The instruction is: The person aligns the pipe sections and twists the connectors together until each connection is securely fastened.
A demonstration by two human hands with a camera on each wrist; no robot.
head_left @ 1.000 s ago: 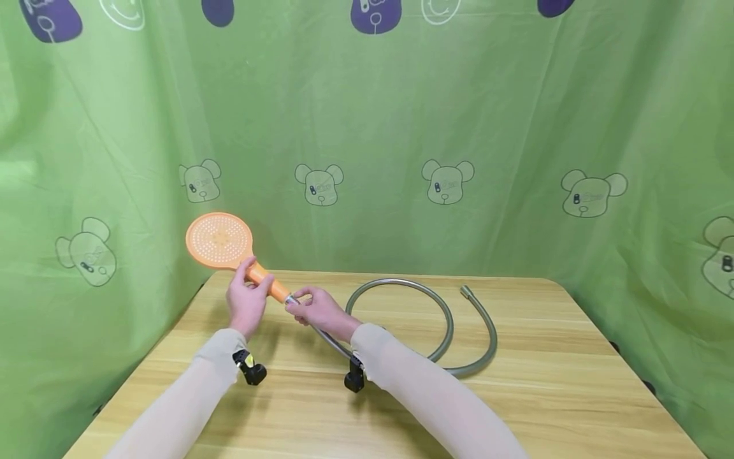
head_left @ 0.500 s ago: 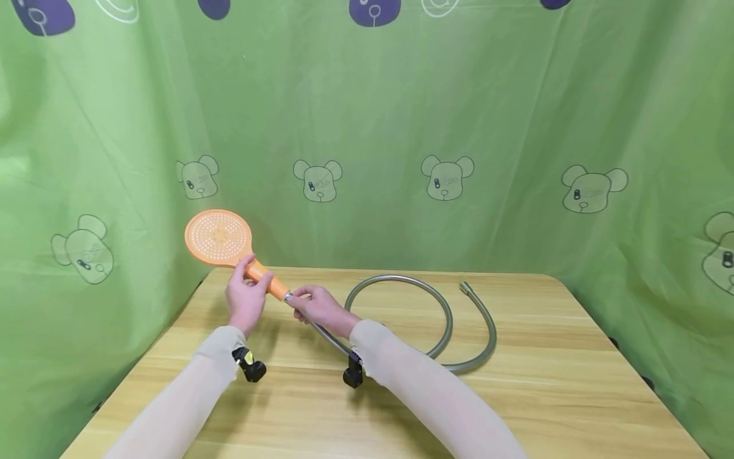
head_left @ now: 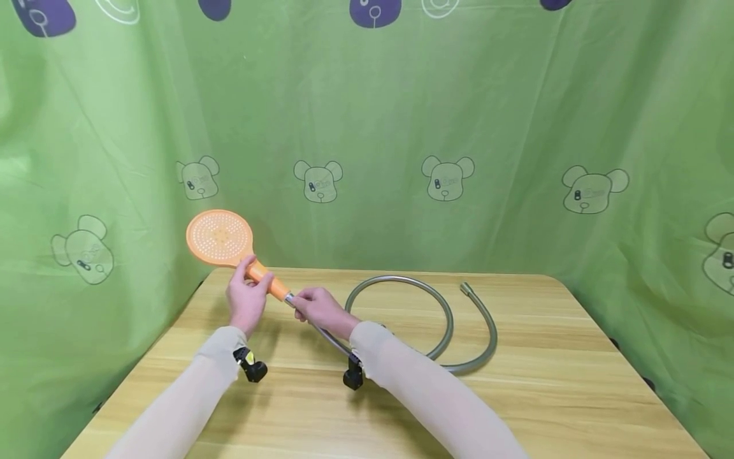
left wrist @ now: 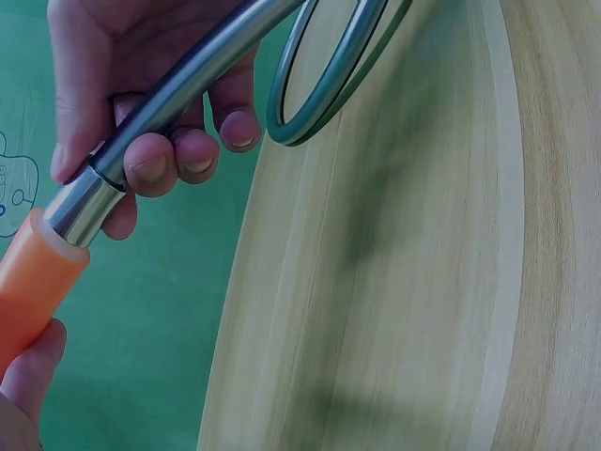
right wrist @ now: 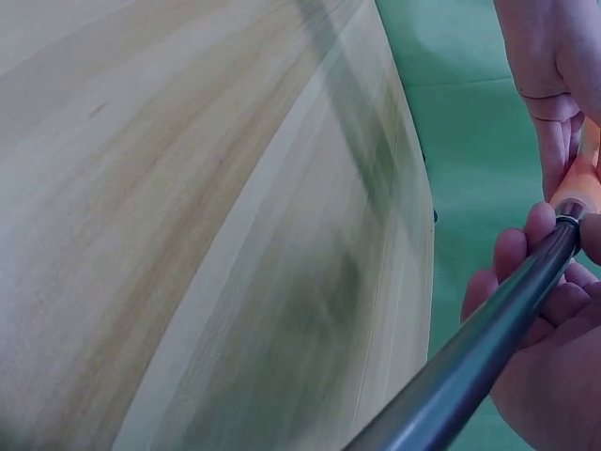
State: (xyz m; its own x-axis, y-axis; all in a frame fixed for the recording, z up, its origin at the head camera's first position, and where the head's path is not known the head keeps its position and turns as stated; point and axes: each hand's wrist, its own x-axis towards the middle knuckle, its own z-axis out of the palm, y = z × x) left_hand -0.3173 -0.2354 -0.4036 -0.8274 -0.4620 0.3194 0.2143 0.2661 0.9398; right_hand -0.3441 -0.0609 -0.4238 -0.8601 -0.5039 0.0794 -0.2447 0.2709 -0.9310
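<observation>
An orange handheld shower head [head_left: 220, 237], its round face dotted with light nozzles, is held above the far left of the table. My left hand [head_left: 246, 299] grips its handle, thumb on the near side. At the handle's lower end sits a silver metal connector [left wrist: 84, 205] of the grey shower hose [head_left: 449, 322]. My right hand [head_left: 323, 312] pinches around this connector and the hose just behind it. In the left wrist view, the connector meets the handle's end; its thread is hidden. The right wrist view shows the hose running back past the right palm.
The hose lies in a loop on the wooden table [head_left: 545, 382], its free end with a metal fitting [head_left: 465, 290] at the back right. A green curtain [head_left: 367, 115] with bear faces surrounds the table. Black wrist cameras hang below both sleeves.
The right fingers have shifted slightly back along the connector, and more of its metal shows than half a second ago. The left hand and shower head stay nearly still.
</observation>
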